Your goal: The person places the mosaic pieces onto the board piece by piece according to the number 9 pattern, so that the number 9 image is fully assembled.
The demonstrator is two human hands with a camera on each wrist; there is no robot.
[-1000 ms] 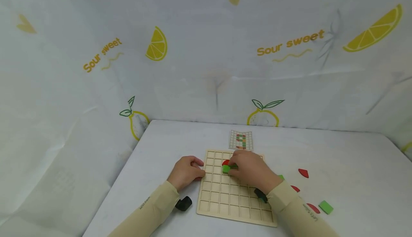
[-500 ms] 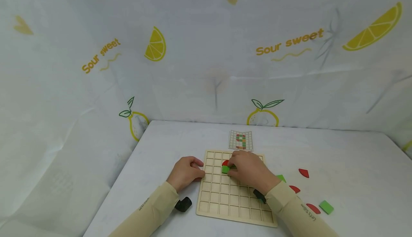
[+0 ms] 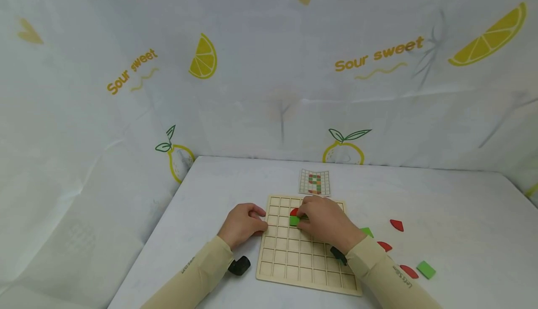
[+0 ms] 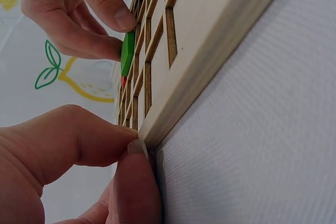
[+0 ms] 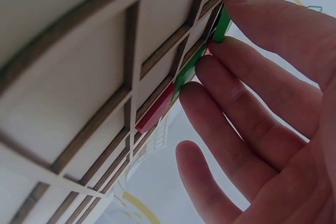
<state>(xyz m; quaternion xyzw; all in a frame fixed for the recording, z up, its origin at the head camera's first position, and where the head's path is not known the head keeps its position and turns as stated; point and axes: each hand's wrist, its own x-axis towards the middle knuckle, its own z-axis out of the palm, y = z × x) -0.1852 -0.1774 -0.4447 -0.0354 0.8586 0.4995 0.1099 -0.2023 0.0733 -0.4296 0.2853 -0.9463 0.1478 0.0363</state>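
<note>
A pale wooden grid board point(image 3: 294, 271) lies on the white table. At its left edge my left hand point(image 3: 241, 225) pinches the rim between thumb and finger. Over the upper part of the grid is my right hand point(image 3: 325, 220), its thumb and index finger on opposite sides of a green square tile point(image 5: 224, 22). A red quarter-round tile point(image 3: 294, 212) sits just behind that tile. In the right wrist view a second green tile point(image 5: 190, 69) and a red tile point(image 5: 156, 111) lie in a row beneath the other fingertips; the hand covers them in the head view.
Behind the board lies a small printed grid card point(image 3: 314, 182) with a coloured pattern. To the right are loose red pieces point(image 3: 397, 225) and green tiles point(image 3: 426, 270), one partly behind the right forearm. A black object point(image 3: 240, 266) shows beside the left wrist.
The green square tile under the right fingertips has shifted very slightly left, with the right hand. The left hand stays at the board's edge.
</note>
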